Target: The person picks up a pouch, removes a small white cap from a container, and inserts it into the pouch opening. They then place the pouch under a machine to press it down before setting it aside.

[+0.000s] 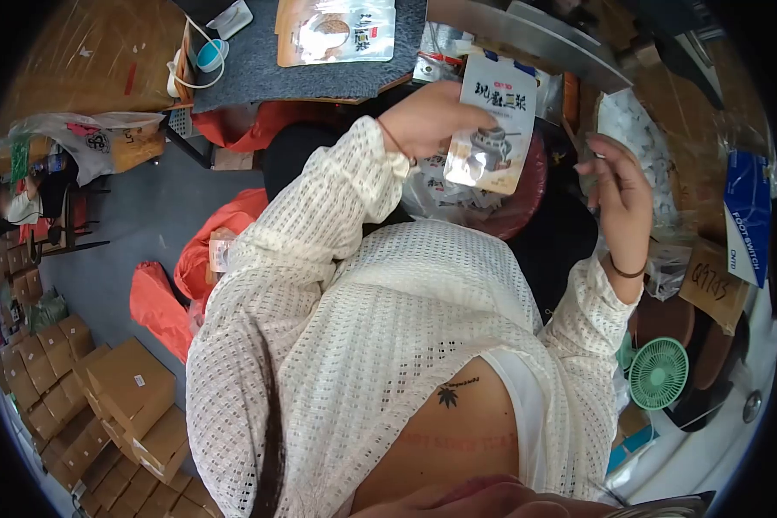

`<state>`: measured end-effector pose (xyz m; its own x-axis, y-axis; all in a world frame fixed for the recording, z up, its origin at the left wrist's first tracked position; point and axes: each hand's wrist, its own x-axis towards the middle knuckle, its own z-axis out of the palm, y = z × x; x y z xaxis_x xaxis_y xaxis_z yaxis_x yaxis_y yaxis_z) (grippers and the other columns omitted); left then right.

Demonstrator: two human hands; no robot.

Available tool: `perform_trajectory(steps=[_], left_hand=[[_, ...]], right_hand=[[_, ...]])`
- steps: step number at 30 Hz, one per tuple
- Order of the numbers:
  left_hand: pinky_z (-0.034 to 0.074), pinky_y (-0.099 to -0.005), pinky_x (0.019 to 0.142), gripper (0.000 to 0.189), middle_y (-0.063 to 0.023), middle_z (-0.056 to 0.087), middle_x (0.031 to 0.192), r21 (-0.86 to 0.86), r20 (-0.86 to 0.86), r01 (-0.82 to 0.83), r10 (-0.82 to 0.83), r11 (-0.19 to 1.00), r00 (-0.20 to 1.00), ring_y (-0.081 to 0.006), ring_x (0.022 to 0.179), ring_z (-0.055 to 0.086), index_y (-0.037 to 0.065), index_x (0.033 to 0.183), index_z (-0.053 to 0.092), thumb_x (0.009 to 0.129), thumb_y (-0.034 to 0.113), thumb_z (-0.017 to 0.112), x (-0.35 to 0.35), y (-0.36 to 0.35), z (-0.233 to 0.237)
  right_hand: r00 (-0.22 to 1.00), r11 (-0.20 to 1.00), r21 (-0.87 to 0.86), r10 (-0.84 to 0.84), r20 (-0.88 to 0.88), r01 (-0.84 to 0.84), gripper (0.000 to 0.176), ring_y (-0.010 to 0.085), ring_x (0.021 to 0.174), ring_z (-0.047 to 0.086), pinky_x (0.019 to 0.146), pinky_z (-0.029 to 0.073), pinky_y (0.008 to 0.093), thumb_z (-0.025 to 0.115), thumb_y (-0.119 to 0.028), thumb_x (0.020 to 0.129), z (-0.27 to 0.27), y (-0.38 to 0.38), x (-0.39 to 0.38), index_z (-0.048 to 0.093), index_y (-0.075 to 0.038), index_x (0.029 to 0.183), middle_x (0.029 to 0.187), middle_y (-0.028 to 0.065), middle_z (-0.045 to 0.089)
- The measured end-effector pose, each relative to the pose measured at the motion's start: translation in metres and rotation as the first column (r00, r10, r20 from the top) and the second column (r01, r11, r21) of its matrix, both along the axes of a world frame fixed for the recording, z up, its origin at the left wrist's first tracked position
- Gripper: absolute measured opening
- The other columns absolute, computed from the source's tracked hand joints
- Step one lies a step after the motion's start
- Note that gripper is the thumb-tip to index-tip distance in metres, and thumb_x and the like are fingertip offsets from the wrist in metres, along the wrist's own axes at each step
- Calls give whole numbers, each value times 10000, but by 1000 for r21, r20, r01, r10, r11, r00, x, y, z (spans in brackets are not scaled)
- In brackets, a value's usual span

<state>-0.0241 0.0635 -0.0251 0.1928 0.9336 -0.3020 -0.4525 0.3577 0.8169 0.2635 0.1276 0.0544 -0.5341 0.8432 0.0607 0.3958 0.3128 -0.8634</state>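
Observation:
My left hand [432,121] is closed on a printed stand-up pouch [501,95], with the thumb across its front. The pouch is white at the top and tan at the bottom, with dark lettering and a picture of a pot. It is held nearly upright above a red-rimmed tub [533,186] that has clear plastic and small printed packets [462,197] in it. To the right of the pouch and apart from it, my right hand [622,190] is raised with its fingers bent and spread. I see nothing between them.
More pouches [337,34] lie on a grey-blue mat [311,85]. A metal bar [535,39] runs behind the held pouch. White packets [634,142], a blue foot-switch box [745,216] and a green fan [658,373] stand right. Cartons [129,380] are stacked left; a person [22,207] sits far left.

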Motion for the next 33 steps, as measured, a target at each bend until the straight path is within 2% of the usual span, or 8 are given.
perform_trajectory(steps=[5,7,9,12,15,18,22,33], left_hand=[[536,-344,981,470,-156,697,1243,193,-156,-105,136,976,978,-218,1106,673,-69,1362,559,950,90,722,-6,1,1],[526,-356,978,535,-156,692,1179,323,-692,-374,487,869,534,-254,1119,660,-36,1360,516,927,161,763,-26,-10,25],[462,-458,1043,628,-269,563,1313,796,-603,-56,779,603,-171,-406,1240,568,-8,1412,463,924,260,753,-82,-8,4],[425,-511,1080,662,-246,548,1368,455,-623,290,534,842,-571,-443,1300,523,89,1458,533,890,320,782,-106,-40,-10],[471,-475,1011,449,-160,616,1373,352,-744,436,530,828,-407,-364,1231,605,75,1337,633,896,111,710,-88,-68,-3],[547,-376,839,264,-112,739,1068,643,-762,167,646,747,44,-271,981,710,36,1144,725,885,0,680,-75,-68,-6],[535,-295,669,198,-130,743,836,357,-644,-128,343,925,683,-186,695,693,1,989,776,822,107,777,-36,-64,10],[561,-238,712,297,-56,766,937,144,-198,24,5,989,980,-80,796,694,-61,1085,734,1010,224,705,35,-55,14]], right_hand=[[999,997,79,29,-31,-27,164,90,717,595,650,481,234,618,-66,1031,-12,-10,-6,662,28,1158,859,46,708],[999,993,113,44,4,-44,152,94,714,598,668,487,236,638,-81,1027,-15,-6,2,659,30,1128,837,46,697],[999,985,172,32,-17,-28,134,93,720,602,682,489,235,654,-89,1021,-19,-4,7,657,29,1084,839,52,692],[995,996,46,-74,-71,78,136,91,748,620,694,497,240,651,-90,1022,-19,-5,8,691,28,1075,857,56,696],[997,994,95,52,57,-57,149,124,754,640,705,508,261,683,-111,997,-18,-3,8,703,3,1092,876,81,698],[982,930,323,145,121,-177,174,202,759,668,711,521,297,723,-113,954,-13,-6,-18,695,-11,1092,919,122,710],[974,931,285,220,59,-228,168,263,764,665,709,513,332,739,-76,920,-11,-18,-48,683,-5,1061,912,129,697],[988,883,447,152,18,-144,181,291,790,650,735,507,358,626,-140,1020,9,-8,-62,703,21,996,873,140,679]])
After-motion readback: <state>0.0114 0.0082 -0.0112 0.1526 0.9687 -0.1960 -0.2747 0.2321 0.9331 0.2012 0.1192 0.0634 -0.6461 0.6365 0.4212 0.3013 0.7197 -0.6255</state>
